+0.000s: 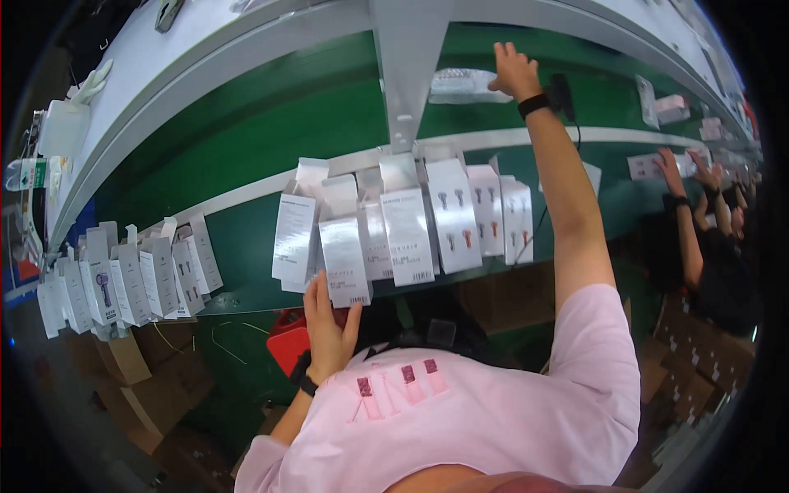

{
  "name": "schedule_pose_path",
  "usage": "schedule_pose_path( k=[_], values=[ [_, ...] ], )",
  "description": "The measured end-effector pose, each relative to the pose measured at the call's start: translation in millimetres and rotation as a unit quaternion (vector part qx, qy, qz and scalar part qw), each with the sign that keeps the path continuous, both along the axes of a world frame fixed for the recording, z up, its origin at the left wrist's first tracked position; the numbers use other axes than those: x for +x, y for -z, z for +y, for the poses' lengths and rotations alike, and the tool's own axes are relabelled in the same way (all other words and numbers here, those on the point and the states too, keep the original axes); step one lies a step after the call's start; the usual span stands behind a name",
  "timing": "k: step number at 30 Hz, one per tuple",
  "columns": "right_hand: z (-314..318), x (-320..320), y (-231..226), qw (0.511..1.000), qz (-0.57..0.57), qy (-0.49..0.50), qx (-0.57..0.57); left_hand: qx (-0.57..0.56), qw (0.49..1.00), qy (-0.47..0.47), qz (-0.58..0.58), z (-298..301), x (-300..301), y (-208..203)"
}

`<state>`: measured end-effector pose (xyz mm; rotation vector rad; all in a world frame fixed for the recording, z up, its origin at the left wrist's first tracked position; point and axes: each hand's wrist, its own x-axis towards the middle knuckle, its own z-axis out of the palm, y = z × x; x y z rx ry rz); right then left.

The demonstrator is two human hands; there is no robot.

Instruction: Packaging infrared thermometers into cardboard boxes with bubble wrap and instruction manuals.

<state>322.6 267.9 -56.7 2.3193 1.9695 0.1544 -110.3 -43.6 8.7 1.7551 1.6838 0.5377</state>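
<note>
My left hand (329, 333) grips the near end of a white carton (343, 259) with an open top flap, its fingers and thumb at the sides of the base. My right hand (516, 72) is stretched far forward over the green conveyor surface, fingers apart. Its thumb is at the right end of a clear plastic-wrapped packet (462, 85); whether it touches cannot be made out. Around the held carton stand several like ones, some with open flaps, among them a white carton with small device pictures (454, 215) to the right.
Another row of open cartons (127, 279) stands at the left. A white metal post (403, 74) rises ahead of me. A black device with a cable (562, 97) hangs beside my right wrist. Another person's hands (672, 172) work at the far right. A red container (288, 343) is below the table edge.
</note>
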Motion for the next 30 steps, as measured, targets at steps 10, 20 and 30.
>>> schedule_pose_path(
  k=[10, 20, 30],
  values=[
    [-52.3, 5.8, 15.9, 0.976, 0.179, -0.11, 0.053, -0.169, 0.883, 0.02, -0.437, 37.9, 21.3, -46.0],
    [-306.3, -184.6, -172.4, 0.668, 0.74, -0.04, 0.061, -0.064, 0.789, 0.265, -0.551, 58.1, 91.7, -59.1],
    [-323.4, -286.5, -203.2, 0.759, 0.646, -0.072, 0.037, -0.12, 0.768, 0.236, -0.583, 24.3, -18.6, -82.0]
  ],
)
